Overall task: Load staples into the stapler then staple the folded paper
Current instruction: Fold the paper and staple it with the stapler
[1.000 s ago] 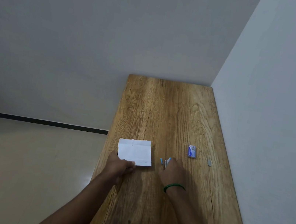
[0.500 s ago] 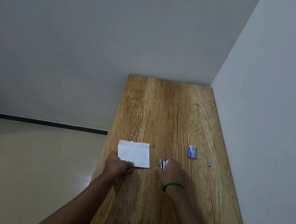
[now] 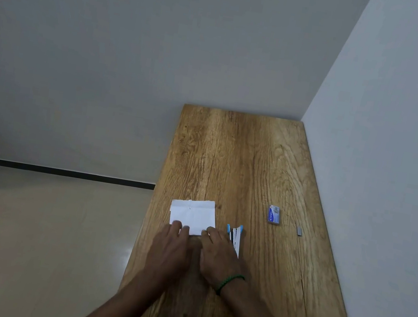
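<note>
Folded paper (image 3: 192, 215) is observed flat on the desk (image 3: 242, 163), near its left edge. Both hands are laid palm-down with fingers spread on the paper's near edge: left hand (image 3: 170, 248) at the near-left corner, right hand (image 3: 218, 255) at the near-right corner. Nothing is gripped by either. The stapler (image 3: 234, 237) is noted just beside the right hand, on its outer side, apparently touching it; its long axis runs away from the person, blue tips at the far end. The right hand is judged the nearer for pickup. A staple box (image 3: 273, 215) and a loose staple strip (image 3: 299, 231) are recorded farther right, well apart from both hands.
</note>
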